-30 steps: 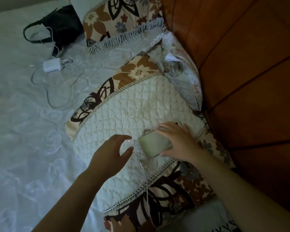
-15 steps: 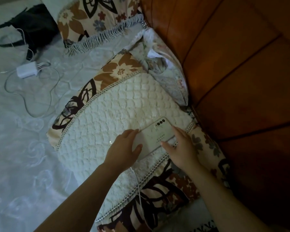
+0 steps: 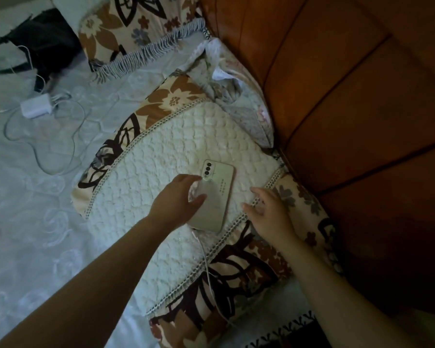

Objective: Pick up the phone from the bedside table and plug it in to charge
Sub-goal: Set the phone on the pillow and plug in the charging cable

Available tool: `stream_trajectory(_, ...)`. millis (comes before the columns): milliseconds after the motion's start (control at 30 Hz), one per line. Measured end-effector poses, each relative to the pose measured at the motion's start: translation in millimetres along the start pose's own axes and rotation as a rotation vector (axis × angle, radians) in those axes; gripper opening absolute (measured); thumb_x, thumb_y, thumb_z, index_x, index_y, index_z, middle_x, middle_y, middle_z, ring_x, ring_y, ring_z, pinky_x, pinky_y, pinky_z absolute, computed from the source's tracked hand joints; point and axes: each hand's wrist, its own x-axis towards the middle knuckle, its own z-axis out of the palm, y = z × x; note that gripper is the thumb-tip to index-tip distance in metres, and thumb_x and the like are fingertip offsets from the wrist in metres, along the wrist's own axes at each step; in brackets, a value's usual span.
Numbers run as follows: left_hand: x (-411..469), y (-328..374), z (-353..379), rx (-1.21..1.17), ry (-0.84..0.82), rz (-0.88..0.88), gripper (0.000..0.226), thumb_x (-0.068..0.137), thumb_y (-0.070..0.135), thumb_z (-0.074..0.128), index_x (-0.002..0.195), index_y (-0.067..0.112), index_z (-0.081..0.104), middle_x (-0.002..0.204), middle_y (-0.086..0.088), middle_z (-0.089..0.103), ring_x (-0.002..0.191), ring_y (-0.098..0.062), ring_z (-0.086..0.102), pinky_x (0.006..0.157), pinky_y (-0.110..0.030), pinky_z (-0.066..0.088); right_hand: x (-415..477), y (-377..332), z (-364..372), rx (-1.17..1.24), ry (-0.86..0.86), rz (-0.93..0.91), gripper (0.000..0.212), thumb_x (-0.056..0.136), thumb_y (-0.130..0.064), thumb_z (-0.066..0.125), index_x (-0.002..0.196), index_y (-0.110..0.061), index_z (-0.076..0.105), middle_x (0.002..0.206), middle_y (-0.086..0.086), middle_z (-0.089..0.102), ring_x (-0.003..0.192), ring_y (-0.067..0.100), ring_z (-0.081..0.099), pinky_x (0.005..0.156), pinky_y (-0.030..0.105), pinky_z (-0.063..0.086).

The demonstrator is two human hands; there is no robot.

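- Pale embroidered bed sheet (image 3: 30, 222) carries a white quilted pillow (image 3: 166, 151) against a brown padded headboard (image 3: 349, 109).
- Phone (image 3: 217, 194) now lies face down, lengthwise on the pillow; half a second ago it sat angled between both hands.
- Left hand (image 3: 178, 204) rests on its edge, grip loosely curled; right hand (image 3: 269, 212) has let go, fingers spread.
- White cable (image 3: 209, 270) trails from the phone's near end.
- Charger brick (image 3: 35, 106) and black bag (image 3: 43, 43) lie well apart.

Your left hand (image 3: 178, 199) rests on the phone (image 3: 217, 194), which lies on the pillow (image 3: 161, 156); your right hand (image 3: 269, 212) hovers just right of it, cable (image 3: 209, 270) trailing between your arms.
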Motion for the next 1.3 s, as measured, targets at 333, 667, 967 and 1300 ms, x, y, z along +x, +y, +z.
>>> stream_trajectory(333, 9.8, 5.7, 38.9, -0.001, 0.067, -0.212, 0.082, 0.062, 0.039, 0.080, 0.129, 0.015, 0.039, 0.120, -0.014, 0.053, 0.107, -0.032, 0.053, 0.078, -0.041, 0.044, -72.4, 24.7, -6.0, 0.039, 0.146, 0.071, 0.041, 0.085, -0.031, 0.062, 0.123, -0.018, 0.051, 0.122, -0.003, 0.050, 0.114, 0.013, 0.046, 0.094, 0.029, 0.041)
stream_trajectory(667, -13.7, -12.3, 24.9, -0.282, 0.157, -0.303, 0.057, 0.066, 0.027, 0.080, 0.115, 0.013, 0.054, 0.108, -0.004, 0.063, 0.089, -0.018, 0.059, 0.072, -0.029, 0.044, -77.9, -10.0, 19.5, 0.030, -0.004, 0.006, 0.042, 0.086, -0.035, 0.060, 0.124, -0.022, 0.050, 0.129, -0.001, 0.049, 0.118, 0.014, 0.045, 0.099, 0.038, 0.043)
stream_trajectory(967, -64.0, -56.3, 17.2, -0.394, 0.192, -0.387, 0.049, 0.072, 0.019, 0.075, 0.116, 0.014, 0.054, 0.105, -0.004, 0.064, 0.083, -0.017, 0.059, 0.071, -0.026, 0.042, -89.4, -36.4, 73.4, -0.141, -0.105, -0.131, 0.041, 0.081, -0.039, 0.065, 0.114, -0.016, 0.057, 0.120, 0.001, 0.052, 0.116, 0.016, 0.042, 0.094, 0.021, 0.032)
stream_trajectory(1300, -62.9, -76.9, -17.2, 0.129, 0.008, 0.151, 0.069, 0.076, 0.034, 0.071, 0.136, 0.024, 0.039, 0.140, -0.005, 0.043, 0.123, -0.023, 0.044, 0.098, -0.034, 0.038, -106.7, -43.0, 96.9, -0.307, 0.022, -0.133, 0.047, 0.066, -0.051, 0.072, 0.095, -0.018, 0.056, 0.119, 0.000, 0.047, 0.118, 0.019, 0.037, 0.089, 0.034, 0.045)
